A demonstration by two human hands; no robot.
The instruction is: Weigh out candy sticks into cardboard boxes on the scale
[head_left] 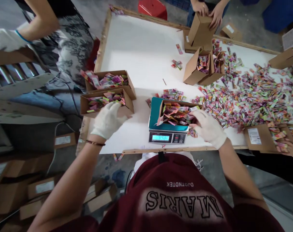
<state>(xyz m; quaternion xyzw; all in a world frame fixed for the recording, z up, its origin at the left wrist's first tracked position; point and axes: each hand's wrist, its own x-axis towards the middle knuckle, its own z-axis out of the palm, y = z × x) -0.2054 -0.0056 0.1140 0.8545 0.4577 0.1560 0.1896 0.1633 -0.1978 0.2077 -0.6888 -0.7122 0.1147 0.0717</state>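
My left hand [109,120], in a white glove with bare fingertips, is at the near side of a cardboard box [85,104] full of small colourful packets. Its thumb stretches right, apart from the fingers, and nothing shows in its grasp. My right hand [207,126], gloved alike, curves around the right end of another open box [160,111] filled with packets [176,114]. Thumb and fingers there are apart; the palm hides that end of the box. Under this box is a digital scale [155,109] with a lit display [160,138], its digits partly blurred.
A second filled box [131,85] stands behind the left one. Loose packets [253,96] cover the table's right side. A co-worker's hands [213,14] handle a carton [201,30] across the table; other people work left and right. Wooden edging [141,150] borders the white table [136,42].
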